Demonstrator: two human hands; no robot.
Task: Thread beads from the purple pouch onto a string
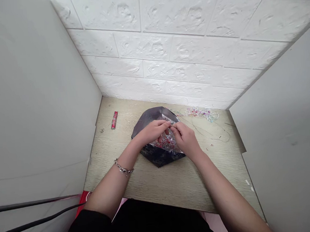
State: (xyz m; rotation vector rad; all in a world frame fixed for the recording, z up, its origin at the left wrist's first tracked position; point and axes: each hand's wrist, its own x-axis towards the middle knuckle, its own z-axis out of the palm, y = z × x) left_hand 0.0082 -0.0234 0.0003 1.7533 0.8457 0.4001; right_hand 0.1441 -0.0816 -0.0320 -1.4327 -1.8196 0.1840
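Note:
A dark, box-like container point(159, 158) with folded sides stands on the table, and a heap of small clear, pink and red beads point(166, 143) lies inside it. Over its opening, my left hand point(157, 130) and my right hand point(182, 137) meet fingertip to fingertip. Both hands are closed in a pinch. Whatever sits between the fingertips is too small to make out. On my left wrist hangs a silver chain bracelet point(124, 168).
Strung beads point(201, 113) in pink, white and pale green lie by the back wall, with loose thin threads point(222, 135) nearby. A small red tube point(114, 120) rests at the left. Panels point(286, 120) enclose the wooden table point(160, 187) on both sides.

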